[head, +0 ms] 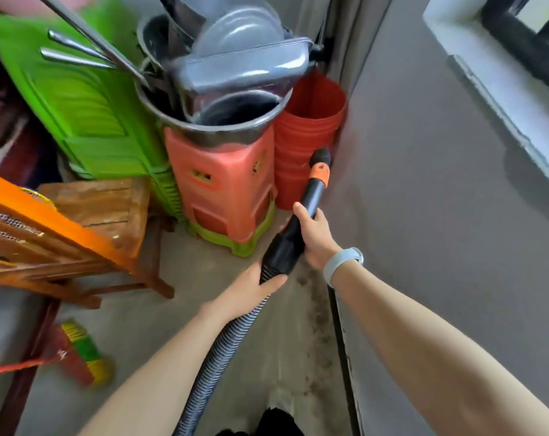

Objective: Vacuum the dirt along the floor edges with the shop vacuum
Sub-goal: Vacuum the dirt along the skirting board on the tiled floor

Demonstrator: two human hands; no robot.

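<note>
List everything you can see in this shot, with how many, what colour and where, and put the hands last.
vacuum wand: one, black with an orange collar, centre, tip by the wall
hose: one, ribbed grey-black, lower centre
red buckets: a nested stack, in the corner
stools: a stack, salmon over lime green, centre
metal basin: one, grey, on the stools, filled with pans and lids
green chairs: a stack, upper left
wooden stool: one, brown, left
broom: one, red, green and yellow, lower left floor
dirt: dark specks, along the wall edge
wristband: one, white, right wrist
left hand: grips the hose end
right hand: grips the wand
</note>
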